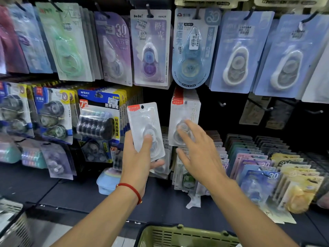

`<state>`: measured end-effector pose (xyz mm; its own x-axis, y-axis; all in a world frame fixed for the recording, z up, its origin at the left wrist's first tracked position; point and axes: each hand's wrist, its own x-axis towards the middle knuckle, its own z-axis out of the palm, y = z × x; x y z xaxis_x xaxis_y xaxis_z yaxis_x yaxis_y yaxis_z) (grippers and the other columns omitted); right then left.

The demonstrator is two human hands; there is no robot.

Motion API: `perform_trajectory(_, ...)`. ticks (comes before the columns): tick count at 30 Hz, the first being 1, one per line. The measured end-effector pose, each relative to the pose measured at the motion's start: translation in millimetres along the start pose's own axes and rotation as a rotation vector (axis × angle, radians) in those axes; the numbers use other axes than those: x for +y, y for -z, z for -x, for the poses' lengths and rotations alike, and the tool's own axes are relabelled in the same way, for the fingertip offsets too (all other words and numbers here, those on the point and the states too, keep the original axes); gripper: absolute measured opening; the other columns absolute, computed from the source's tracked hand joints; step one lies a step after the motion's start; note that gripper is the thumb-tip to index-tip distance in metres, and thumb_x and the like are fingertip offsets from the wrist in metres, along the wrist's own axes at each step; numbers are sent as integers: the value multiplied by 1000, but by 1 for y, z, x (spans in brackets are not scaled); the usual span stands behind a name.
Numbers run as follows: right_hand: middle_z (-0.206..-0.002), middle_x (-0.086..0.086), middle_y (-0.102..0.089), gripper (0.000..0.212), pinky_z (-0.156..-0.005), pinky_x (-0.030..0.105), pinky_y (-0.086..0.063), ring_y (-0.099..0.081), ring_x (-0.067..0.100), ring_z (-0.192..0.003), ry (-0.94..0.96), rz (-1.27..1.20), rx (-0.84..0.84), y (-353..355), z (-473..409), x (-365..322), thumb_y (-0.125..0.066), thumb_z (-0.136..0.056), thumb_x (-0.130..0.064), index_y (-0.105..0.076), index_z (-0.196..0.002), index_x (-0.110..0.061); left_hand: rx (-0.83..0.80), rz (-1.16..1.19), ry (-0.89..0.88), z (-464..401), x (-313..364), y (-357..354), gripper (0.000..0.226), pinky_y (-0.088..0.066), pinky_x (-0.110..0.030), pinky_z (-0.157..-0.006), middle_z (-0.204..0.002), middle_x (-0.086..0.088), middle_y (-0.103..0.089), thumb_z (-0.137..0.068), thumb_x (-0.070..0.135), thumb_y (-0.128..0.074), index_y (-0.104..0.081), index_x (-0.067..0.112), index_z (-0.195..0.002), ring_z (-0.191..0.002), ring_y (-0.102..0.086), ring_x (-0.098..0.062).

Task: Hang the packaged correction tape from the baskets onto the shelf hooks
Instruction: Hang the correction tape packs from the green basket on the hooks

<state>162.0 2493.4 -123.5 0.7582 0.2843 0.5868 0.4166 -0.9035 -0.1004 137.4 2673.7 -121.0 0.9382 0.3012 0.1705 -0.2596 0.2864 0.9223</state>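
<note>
My left hand (138, 160) grips a white packaged correction tape (143, 122) with a red top strip, held upright in front of the shelf with my thumb across its face. Just to its right, a stack of the same white packages (185, 111) hangs on a shelf hook. My right hand (197, 150) is spread with straight fingers, its fingertips at the lower front of that hanging stack; it holds nothing. A green basket (185, 235) sits at the bottom edge, below my arms.
Rows of purple, blue and green correction tape packs (151, 47) hang above. Blue-yellow multipacks (99, 118) hang at left. Bare hooks (222, 104) stick out at mid right. Upright rows of packs (263, 168) fill the lower right shelf. A metal basket (10, 220) is at the bottom left.
</note>
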Motion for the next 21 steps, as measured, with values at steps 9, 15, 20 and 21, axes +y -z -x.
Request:
perform_trajectory(9,-153,-4,-49,36,-107,38,-44,-47,19,-135,-99,-218,166,8,2,-8,-60,-102,-24,-62,-138,-21,-149,45,42,4,-8,-7,20,-65,-47,-65,-116,13,-73,-103,19,-61,-60,31,-120,-99,-76,-14)
perform_trajectory(15,-112,-16,-73,24,-89,32,-59,-70,0,-102,-410,-973,-62,20,9,-18,-68,-99,-43,-63,-120,-35,-373,68,99,12,-13,-23,25,-65,-48,-69,-120,-3,-77,-103,26,-61,-56,23,-127,-101,-78,-29)
perform_trajectory(20,-106,-6,-75,16,-85,41,-62,-74,12,-98,-542,-1087,116,23,7,-12,-70,-99,-30,-63,-113,-29,-320,-108,7,13,-19,-29,31,-65,-35,-70,-107,-1,-76,-104,13,-63,-57,31,-129,-95,-78,-17)
perform_trajectory(21,-105,-5,-75,15,-82,35,-62,-73,10,-95,-559,-1091,159,23,6,-9,-70,-98,-29,-62,-111,-29,-314,-160,-24,13,-21,-28,36,-65,-34,-76,-109,-1,-74,-103,11,-64,-57,33,-131,-97,-76,-14)
